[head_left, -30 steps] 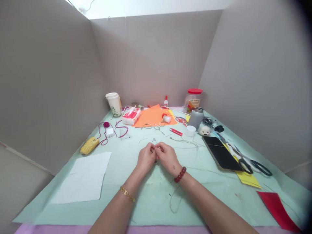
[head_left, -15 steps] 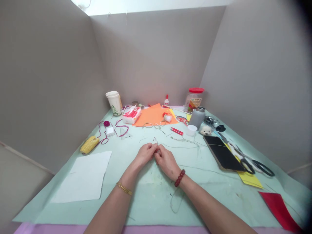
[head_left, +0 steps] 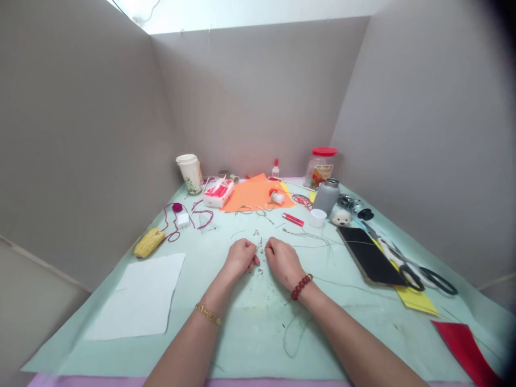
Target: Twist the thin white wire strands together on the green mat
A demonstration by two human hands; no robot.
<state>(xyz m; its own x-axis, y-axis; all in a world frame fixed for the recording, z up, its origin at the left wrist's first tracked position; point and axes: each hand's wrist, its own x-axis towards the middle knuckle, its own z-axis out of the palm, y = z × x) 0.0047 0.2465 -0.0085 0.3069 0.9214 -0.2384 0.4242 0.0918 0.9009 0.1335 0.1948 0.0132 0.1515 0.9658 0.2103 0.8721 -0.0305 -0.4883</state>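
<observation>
Over the middle of the green mat, my left hand (head_left: pixel 242 256) has its fingers pinched together; a thin strand shows at the fingertips, too small to make out fully. Just right of it, my right hand (head_left: pixel 283 260) is closed with its fingers curled, and what it holds is hidden. A narrow gap separates the two hands. Several tiny metal pieces (head_left: pixel 260 271) lie on the mat between and below them. A thin cord (head_left: pixel 296 344) forms a loop near my right wrist, and more thin cords (head_left: pixel 310 235) lie beyond my right hand.
A white cloth (head_left: pixel 137 298) and yellow corn-shaped object (head_left: pixel 149 243) lie left. Further back are a cup (head_left: pixel 189 174), tissue pack (head_left: pixel 219 193), orange paper (head_left: pixel 250 194), red lighter (head_left: pixel 293 219) and grey bottle (head_left: pixel 326 196). A phone (head_left: pixel 371 255), scissors (head_left: pixel 403 263) and red piece (head_left: pixel 463 346) lie right.
My hands were touching at the fingertips and have moved apart, my right hand to the right. Small pieces on the mat between them now show.
</observation>
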